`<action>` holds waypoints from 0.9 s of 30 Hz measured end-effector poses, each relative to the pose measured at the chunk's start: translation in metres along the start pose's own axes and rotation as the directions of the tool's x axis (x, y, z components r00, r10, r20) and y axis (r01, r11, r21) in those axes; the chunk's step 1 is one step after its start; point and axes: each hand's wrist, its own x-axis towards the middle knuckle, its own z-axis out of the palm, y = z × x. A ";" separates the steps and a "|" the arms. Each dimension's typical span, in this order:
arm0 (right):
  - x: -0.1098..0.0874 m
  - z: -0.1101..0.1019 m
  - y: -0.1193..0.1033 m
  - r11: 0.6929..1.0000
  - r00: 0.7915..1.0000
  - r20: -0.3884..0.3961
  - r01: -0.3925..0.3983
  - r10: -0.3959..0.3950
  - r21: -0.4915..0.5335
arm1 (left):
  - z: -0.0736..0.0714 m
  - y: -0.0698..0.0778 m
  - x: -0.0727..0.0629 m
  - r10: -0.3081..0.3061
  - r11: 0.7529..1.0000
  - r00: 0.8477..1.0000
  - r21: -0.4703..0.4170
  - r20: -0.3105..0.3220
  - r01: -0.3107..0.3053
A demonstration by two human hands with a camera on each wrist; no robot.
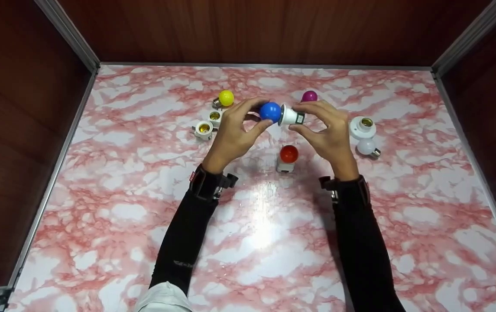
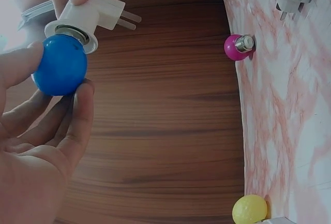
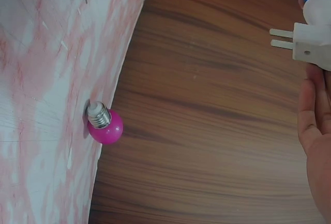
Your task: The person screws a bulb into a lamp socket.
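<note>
My left hand (image 1: 235, 132) grips a blue light bulb (image 1: 270, 112) by its round globe, thumb on one side and fingers on the other. Facing it, my right hand (image 1: 328, 130) pinches a white plug-in bulb socket (image 1: 290, 115) between thumb and fingers. The bulb's base end sits at the socket's flared mouth, as the left wrist view shows, with a metal ring visible there. Two flat prongs (image 3: 282, 38) stick out from the socket's side. Both things are held above the table. Below them a red bulb (image 1: 289, 154) sits in another white plug-in socket (image 1: 285, 167).
On the left lie a yellow bulb (image 1: 226, 98) and two white sockets, one nearer (image 1: 203, 129) and one behind (image 1: 215, 116). A magenta bulb (image 1: 309, 96) lies behind my right hand. Rightward are a round white lamp holder (image 1: 362, 128) and a white bulb (image 1: 366, 147). Wooden walls (image 1: 248, 32) enclose the marbled table.
</note>
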 end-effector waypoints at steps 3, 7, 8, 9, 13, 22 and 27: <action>-0.001 0.000 0.000 1.000 1.000 0.012 -0.015 0.015 0.005 | -0.001 0.000 0.000 0.002 1.000 1.000 0.005 0.006 -0.002; -0.001 0.000 0.001 1.000 0.999 0.022 -0.026 0.026 0.011 | -0.002 0.001 0.000 0.005 1.000 1.000 0.017 0.007 -0.005; -0.001 0.000 0.001 0.999 0.999 0.022 -0.029 0.029 0.014 | -0.002 0.001 0.000 0.007 1.000 1.000 0.020 0.005 -0.007; -0.001 0.000 0.001 0.999 0.999 0.021 -0.031 0.031 0.017 | -0.002 0.001 0.000 0.010 1.000 1.000 0.021 0.003 -0.010; 0.000 0.001 0.001 0.999 1.000 0.006 -0.027 0.027 0.035 | -0.001 0.002 0.000 0.005 1.000 1.000 0.011 -0.005 -0.005; 0.003 0.003 -0.002 0.999 0.997 -0.077 0.032 -0.030 0.032 | 0.004 0.000 0.001 -0.094 0.995 0.995 -0.023 -0.015 0.094; 0.003 0.003 -0.003 0.999 0.996 -0.076 0.051 -0.050 0.011 | 0.005 0.000 0.001 -0.085 0.996 0.996 0.007 -0.022 0.085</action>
